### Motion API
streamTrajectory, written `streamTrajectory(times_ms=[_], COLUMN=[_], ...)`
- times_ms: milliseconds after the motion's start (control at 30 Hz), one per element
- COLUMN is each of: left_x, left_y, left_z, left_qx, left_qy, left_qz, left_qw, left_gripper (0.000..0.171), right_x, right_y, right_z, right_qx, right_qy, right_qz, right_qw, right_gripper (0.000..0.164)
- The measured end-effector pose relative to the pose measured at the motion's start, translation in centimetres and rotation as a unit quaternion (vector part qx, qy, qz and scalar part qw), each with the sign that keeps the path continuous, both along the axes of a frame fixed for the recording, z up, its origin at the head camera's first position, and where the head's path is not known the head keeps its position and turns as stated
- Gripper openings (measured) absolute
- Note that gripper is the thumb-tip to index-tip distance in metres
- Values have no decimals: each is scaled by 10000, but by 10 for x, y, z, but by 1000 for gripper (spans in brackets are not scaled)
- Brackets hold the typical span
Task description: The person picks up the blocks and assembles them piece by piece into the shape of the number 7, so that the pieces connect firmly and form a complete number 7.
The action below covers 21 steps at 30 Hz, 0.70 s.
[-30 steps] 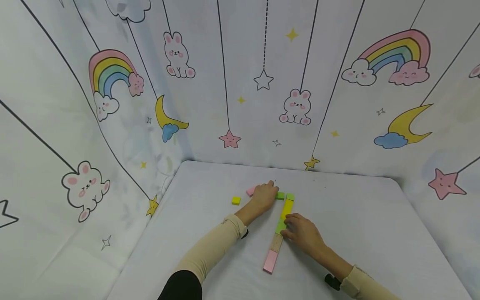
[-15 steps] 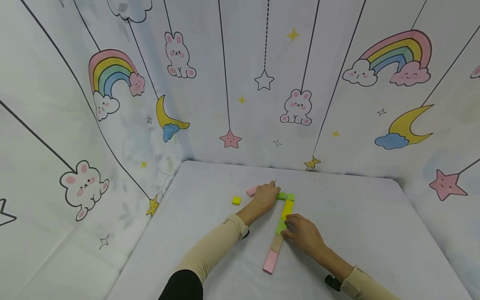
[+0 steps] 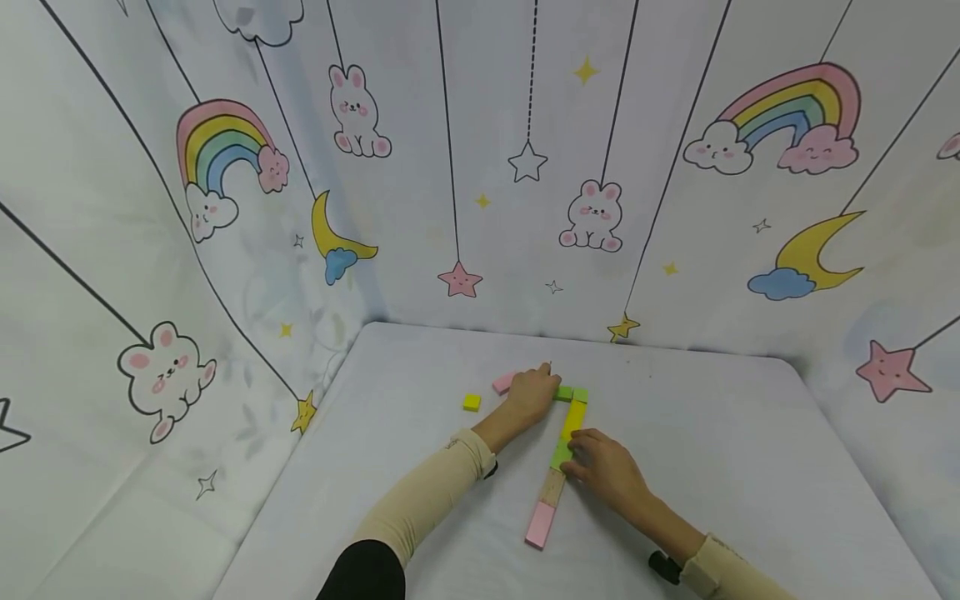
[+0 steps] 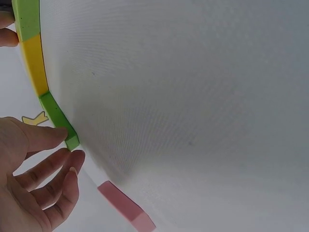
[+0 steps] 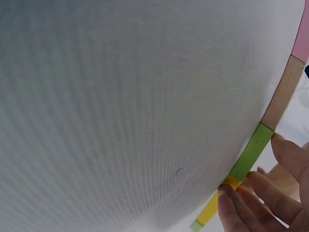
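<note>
Across the white tabletop runs a line of painted blocks: a pink block (image 3: 540, 525), a plain wooden block (image 3: 552, 487), a green block (image 5: 252, 152), a yellow block (image 3: 573, 419) and a small green end piece (image 3: 581, 396). My left hand (image 3: 532, 396) pinches another green block (image 4: 57, 113) between thumb and fingers, at an angle to the line and against its far end. My right hand (image 3: 609, 471) holds the line's middle, its thumb beside the green block and its fingers curled over by the yellow one.
Left of the line lies a loose yellow block (image 3: 471, 403). Another pink block (image 4: 126, 207) lies beyond my left hand, partly hidden by it in the head view. Printed cloth walls (image 3: 450, 167) close in the table (image 3: 712, 433) at the back and sides.
The green block in my left hand has shifted slightly right, and the narrow gap to the small green end piece has closed. My right hand stays in place.
</note>
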<state>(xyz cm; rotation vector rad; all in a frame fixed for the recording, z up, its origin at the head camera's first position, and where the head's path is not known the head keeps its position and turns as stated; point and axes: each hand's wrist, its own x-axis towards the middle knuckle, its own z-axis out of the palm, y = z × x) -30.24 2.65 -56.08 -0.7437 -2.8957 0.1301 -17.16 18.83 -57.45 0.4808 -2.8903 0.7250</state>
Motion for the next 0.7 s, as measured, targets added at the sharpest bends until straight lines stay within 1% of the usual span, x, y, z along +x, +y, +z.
streamTrajectory(times_ms=[200, 700], left_x=[2, 4], left_y=[0, 1], left_z=[2, 2], left_qx=[-40, -46], left_qy=[-53, 78], left_qz=[40, 26], left_qw=[10000, 10000], left_gripper=[29, 25], right_x=[1, 0], right_y=[-1, -1], right_z=[1, 0], right_qx=[19, 53], right_qy=[-29, -26], right_qz=[-35, -39], right_qw=[10000, 10000], right_gripper=[40, 41])
